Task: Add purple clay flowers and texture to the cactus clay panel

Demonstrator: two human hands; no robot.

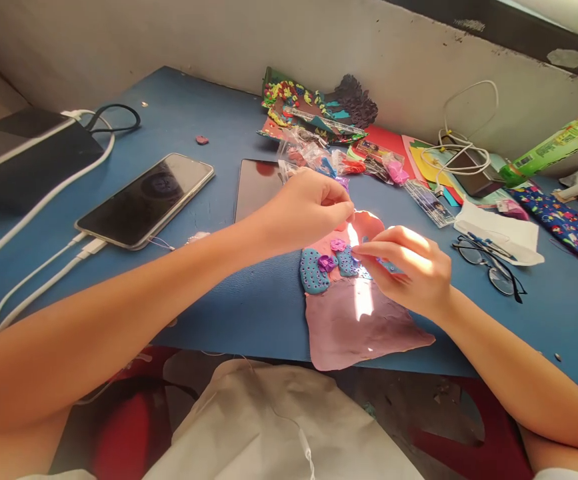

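A flat modelling-clay piece (363, 333) lies at the table's front edge, mauve below and pink above. Dotted blue clay shapes (313, 270) and purple and pink clay flowers (327, 264) sit on its upper part. My left hand (313, 207) is closed in a pinch over the pink top; whatever its fingertips hold is hidden. Coming in from the right, my right hand (411, 270) has thumb and fingertips pinched together close to the blue shapes. I cannot make out anything between them. Bright sunlight washes out the clay between the hands.
Left of the hands lie a phone (146, 200) with cables and a black box (33, 160). A dark tablet (256, 190) is partly behind my left hand. Clay packets (309, 150), colored paper (429, 163), eyeglasses (491, 267) and a patterned pouch (559, 213) spread across the back and right.
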